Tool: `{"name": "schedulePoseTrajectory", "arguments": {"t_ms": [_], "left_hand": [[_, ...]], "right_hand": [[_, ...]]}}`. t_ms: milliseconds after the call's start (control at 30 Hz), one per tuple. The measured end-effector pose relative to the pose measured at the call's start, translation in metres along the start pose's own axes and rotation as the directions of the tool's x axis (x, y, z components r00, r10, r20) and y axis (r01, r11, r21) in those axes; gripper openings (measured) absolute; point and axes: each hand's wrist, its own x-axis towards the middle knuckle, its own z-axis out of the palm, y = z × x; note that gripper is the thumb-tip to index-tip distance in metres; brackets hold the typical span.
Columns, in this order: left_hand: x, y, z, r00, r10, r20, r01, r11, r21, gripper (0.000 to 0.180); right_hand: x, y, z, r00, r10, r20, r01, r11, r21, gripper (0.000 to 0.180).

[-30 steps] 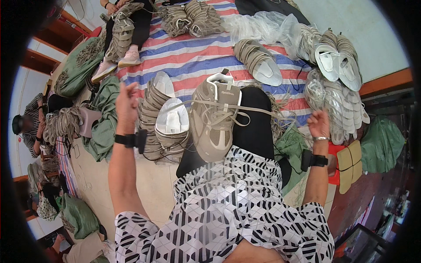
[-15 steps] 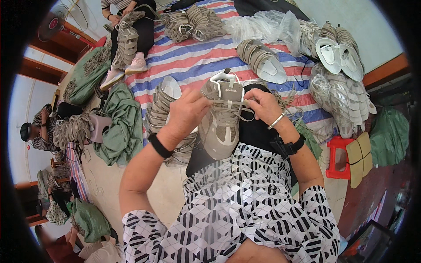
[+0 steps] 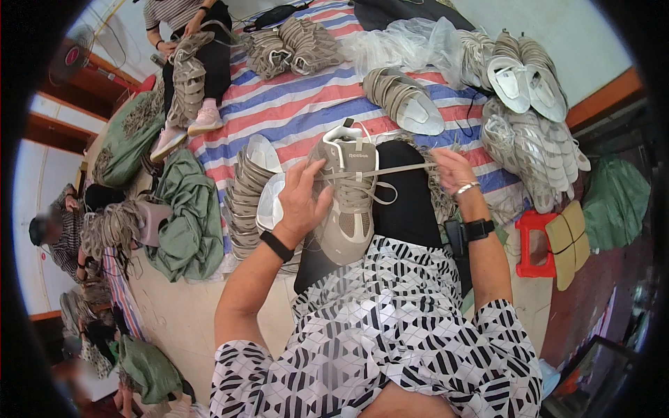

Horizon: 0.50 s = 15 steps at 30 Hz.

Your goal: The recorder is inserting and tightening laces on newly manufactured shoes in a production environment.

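Note:
On my lap rests a taupe sneaker point(image 3: 352, 235) with its toe toward me and its tongue up. My left hand point(image 3: 301, 202) lies along the shoe's left side, thumb and fingers apart. Off to the right, my right hand point(image 3: 454, 171) pinches the end of a flat beige shoelace point(image 3: 404, 169). That lace runs taut across from the upper eyelets below the tongue. A loose loop of lace hangs at the shoe's right edge.
Left of the shoe stand nested shoe uppers point(image 3: 244, 202); another stack point(image 3: 401, 101) lies ahead on the striped sheet point(image 3: 300, 104). Bagged uppers point(image 3: 533, 150), a red stool point(image 3: 533, 247) and a green sack point(image 3: 617, 202) are at right. Another person's hands point(image 3: 167, 47) work at far left.
My right hand has moved right, drawing the lace out straight. My left hand has come off the lace, and its fingers have spread beside the shoe. The view has shifted slightly.

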Motion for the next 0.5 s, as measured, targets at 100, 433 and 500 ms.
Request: {"name": "schedulePoseTrajectory", "arguments": {"t_ms": [100,433,500], "left_hand": [[-0.021,-0.004,-0.006,0.991,-0.127,0.053,0.127,0.992,-0.009,0.042],[-0.023,-0.010,-0.003,0.856,-0.491,0.165,0.517,0.810,-0.276,0.010],[-0.012,-0.011,-0.004,0.769,-0.579,0.273,0.619,0.564,-0.546,0.014]], "right_hand": [[-0.004,0.011,-0.018,0.976,-0.051,-0.212,0.021,0.990,-0.141,0.018],[-0.080,0.010,0.137,0.634,-0.529,0.564,0.724,0.150,-0.673,0.017],[-0.070,0.026,0.140,0.652,-0.484,0.583,0.578,-0.180,-0.796,0.011]]}}
